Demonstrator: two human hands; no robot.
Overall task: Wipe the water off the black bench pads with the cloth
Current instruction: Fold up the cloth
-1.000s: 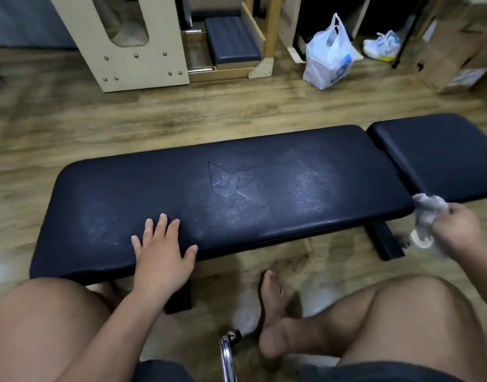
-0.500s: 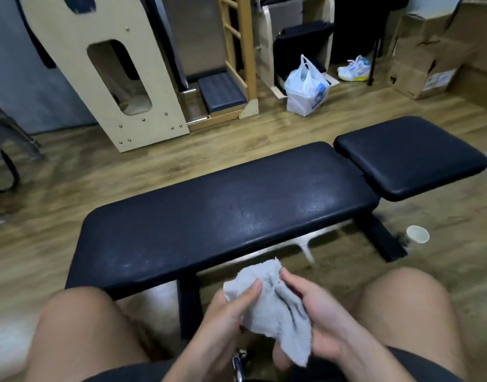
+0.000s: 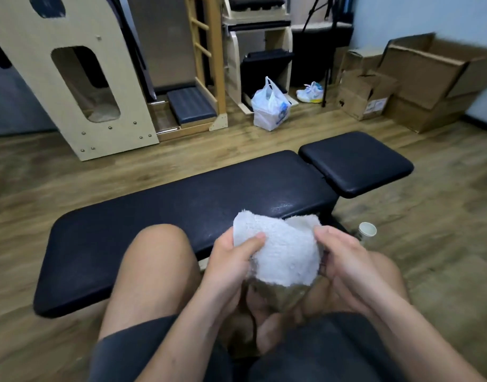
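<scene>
I see both hands gripping the white cloth [image 3: 288,257]: left hand [image 3: 234,260] pinching one edge, right hand [image 3: 344,260] the other. It's held above the long bench pad [image 3: 154,216], not touching.

White terry cloth [image 3: 288,255]: bunched and partly spread, held off the pads, pinched at both side edges. Long black bench pad [image 3: 181,213]: flat, directly beyond the grip, glossy with a faint wet sheen near its right end. Short black pad [image 3: 355,164]: flat, beyond and right of the grip, just beside the long pad's end.
</scene>
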